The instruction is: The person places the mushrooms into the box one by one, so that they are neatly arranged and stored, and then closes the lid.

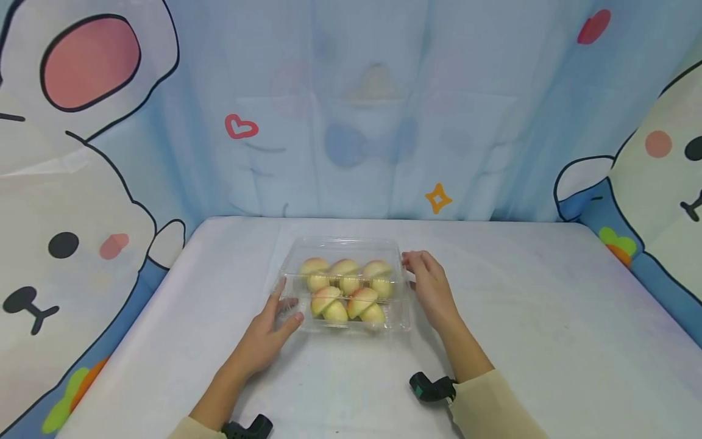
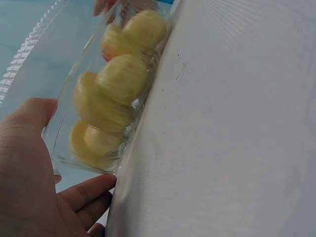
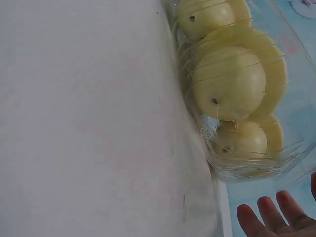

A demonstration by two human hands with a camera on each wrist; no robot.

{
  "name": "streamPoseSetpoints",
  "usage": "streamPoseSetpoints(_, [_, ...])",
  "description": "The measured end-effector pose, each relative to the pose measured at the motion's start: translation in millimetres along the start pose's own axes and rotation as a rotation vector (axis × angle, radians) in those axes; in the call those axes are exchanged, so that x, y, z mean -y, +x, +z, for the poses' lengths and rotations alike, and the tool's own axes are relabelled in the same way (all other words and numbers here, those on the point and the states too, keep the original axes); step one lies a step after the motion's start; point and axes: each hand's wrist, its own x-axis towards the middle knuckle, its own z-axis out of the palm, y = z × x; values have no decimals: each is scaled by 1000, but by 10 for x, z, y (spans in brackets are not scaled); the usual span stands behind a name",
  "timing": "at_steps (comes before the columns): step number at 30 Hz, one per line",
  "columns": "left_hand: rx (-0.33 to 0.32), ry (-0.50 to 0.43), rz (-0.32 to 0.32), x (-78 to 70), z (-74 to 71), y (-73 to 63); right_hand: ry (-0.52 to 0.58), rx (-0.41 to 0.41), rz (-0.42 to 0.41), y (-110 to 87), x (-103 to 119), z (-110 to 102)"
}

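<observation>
A clear plastic clamshell box (image 1: 399, 317) lies on the white table with several pale yellow, pink-blushed fruits (image 1: 362, 302) inside, arranged in two rows. At the box's left side is my left hand (image 1: 267, 341), thumb and fingers spread. The left wrist view has the thumb (image 2: 42, 113) right at the plastic rim and the lower fingertips (image 2: 106, 183) near the bottom corner. My right hand (image 1: 430, 286) is beside the right edge, fingers lightly bent. In the right wrist view, its fingertips (image 3: 249, 217) stand apart from the box's end, with nothing between them.
A white cloth (image 1: 548, 317) covers the table. Behind it hangs a blue curtain (image 1: 351, 171) with cartoon animals, hearts and a star. Black wrist cameras (image 1: 433, 387) sit at both beige sleeves (image 1: 490, 405).
</observation>
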Motion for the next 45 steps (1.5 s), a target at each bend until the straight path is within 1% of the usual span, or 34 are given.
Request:
streamPoseSetpoints(2, [-4,4,-2,8,3,-1,-26,15,-6,-46,-3,-19])
streamPoseSetpoints(13, [-5,10,-17,32,-5,-1,-69,120,-12,-378,47,-127])
streamPoseSetpoints(21, [-9,4,17,26,-34,20,-111,209,24,-595,43,-191])
streamPoseSetpoints(28, [1,-14,10,20,-58,23,-94,231,54,-710,10,-234])
streamPoseSetpoints(33, [-4,-98,39,42,-76,-4,-80,229,56,-728,-11,-226])
streamPoseSetpoints(36, [-36,-142,62,50,-74,-4,-86,211,61,-727,-11,-214])
streamPoseSetpoints(42, [-147,-110,70,51,-66,0,-83,193,107,-730,-7,-185])
streamPoseSetpoints(45, [-183,-96,91,45,-63,4,-82,199,125,-723,-11,-171])
